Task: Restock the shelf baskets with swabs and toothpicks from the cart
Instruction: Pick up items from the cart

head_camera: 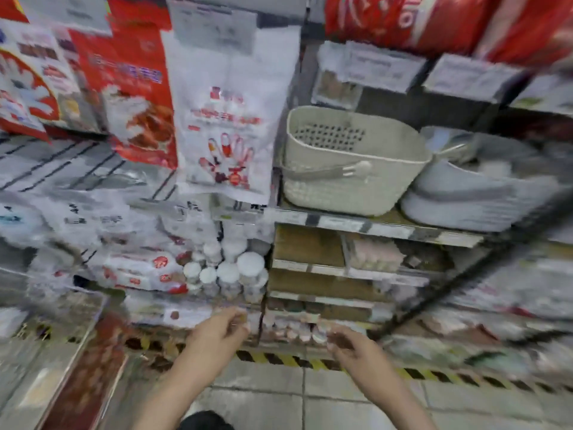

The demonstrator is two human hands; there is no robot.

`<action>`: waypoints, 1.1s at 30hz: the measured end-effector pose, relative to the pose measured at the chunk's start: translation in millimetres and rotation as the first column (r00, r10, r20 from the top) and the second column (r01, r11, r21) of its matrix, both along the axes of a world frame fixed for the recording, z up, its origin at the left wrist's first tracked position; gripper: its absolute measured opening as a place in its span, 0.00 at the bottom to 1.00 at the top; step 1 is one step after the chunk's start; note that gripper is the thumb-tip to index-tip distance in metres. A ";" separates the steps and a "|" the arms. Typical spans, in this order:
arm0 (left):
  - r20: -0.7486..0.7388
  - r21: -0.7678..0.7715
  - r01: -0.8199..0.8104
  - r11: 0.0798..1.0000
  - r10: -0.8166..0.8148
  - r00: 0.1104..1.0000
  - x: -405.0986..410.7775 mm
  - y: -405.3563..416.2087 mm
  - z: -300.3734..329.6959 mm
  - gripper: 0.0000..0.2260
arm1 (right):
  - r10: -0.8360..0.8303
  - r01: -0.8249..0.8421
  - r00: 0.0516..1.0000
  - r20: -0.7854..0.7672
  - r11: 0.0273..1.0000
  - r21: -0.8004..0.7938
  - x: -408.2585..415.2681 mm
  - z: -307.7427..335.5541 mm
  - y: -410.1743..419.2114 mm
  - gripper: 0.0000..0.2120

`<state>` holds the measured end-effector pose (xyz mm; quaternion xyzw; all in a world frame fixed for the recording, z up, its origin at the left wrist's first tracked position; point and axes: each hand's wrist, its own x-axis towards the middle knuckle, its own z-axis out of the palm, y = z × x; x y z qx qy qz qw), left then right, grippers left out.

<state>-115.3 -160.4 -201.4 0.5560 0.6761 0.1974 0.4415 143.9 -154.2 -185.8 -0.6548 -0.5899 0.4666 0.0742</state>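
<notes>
Standing in a shop aisle before packed shelving, tiled floor (266,395) below, picture smeared by motion. Reaching both arms toward the lowest shelf. Left hand (217,335) curling thumb and fingers around something small and brownish (240,318), too blurred to name; possibly a pinch of stock. Right hand (350,344) hovering with fingers loosely bent; impossible to tell whether holding anything. Lying directly ahead of both sets of fingertips, just beyond and slightly above: a row of small pale round containers (297,332) along the bottom shelf edge, running left to right, nearer the right hand. Stacking higher up, white-capped jars (229,274), standing upright, above the left hand. Sitting well above and to the right, a cream perforated basket (350,162), far from either hand. Showing no cart anywhere.
</notes>
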 end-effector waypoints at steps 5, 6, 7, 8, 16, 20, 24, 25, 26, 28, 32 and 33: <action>0.004 0.001 0.240 0.971 -0.240 0.971 94.9 2.0 27.5 0.12 | -0.239 0.242 0.967 -0.087 0.970 0.024 84.9 13.0 -34.8 0.07; 0.015 -0.004 0.276 0.961 -0.276 0.961 107.1 2.6 33.0 0.11 | -0.262 0.266 0.960 -0.093 0.963 0.030 97.4 16.4 -39.4 0.07; 0.021 0.002 0.307 0.952 -0.307 0.951 117.4 4.3 38.1 0.10 | -0.290 0.295 0.951 -0.109 0.955 0.038 108.9 17.9 -42.9 0.06; 0.020 0.020 0.330 0.944 -0.331 0.944 126.4 7.2 42.0 0.09 | -0.314 0.322 0.941 -0.129 0.945 0.052 119.8 19.3 -45.3 0.06; 0.061 0.176 0.364 0.915 -0.379 0.923 177.8 61.9 81.2 0.07 | -0.451 0.480 0.872 -0.188 0.863 0.158 176.2 42.6 -32.1 0.05; 0.092 0.343 0.362 0.867 -0.415 0.905 212.7 107.4 115.4 0.08 | -0.452 0.488 0.873 -0.184 0.818 0.304 195.5 68.9 3.8 0.07; 0.100 0.458 0.365 0.811 -0.455 0.885 248.0 160.8 152.9 0.08 | -0.398 0.433 0.900 -0.178 0.761 0.483 210.5 108.7 59.4 0.08; 0.089 0.489 0.362 0.793 -0.458 0.884 255.6 175.2 161.0 0.08 | -0.382 0.417 0.906 -0.181 0.741 0.527 212.7 118.4 75.2 0.08; 0.072 0.526 0.353 0.774 -0.454 0.888 263.2 190.1 167.8 0.07 | -0.365 0.405 0.911 -0.190 0.714 0.572 215.1 127.0 91.4 0.08; 0.018 0.594 0.335 0.731 -0.429 0.903 277.4 218.3 176.5 0.07 | -0.334 0.379 0.921 -0.201 0.645 0.664 218.8 140.7 123.5 0.08; -0.140 0.695 0.292 0.657 -0.276 0.951 306.1 269.3 178.9 0.11 | -0.278 0.322 0.941 -0.192 0.563 0.761 224.4 157.6 180.7 0.07; -0.164 0.718 0.262 0.645 -0.209 0.964 314.4 281.1 178.2 0.13 | -0.266 0.310 0.946 -0.188 0.562 0.766 227.1 160.1 194.8 0.08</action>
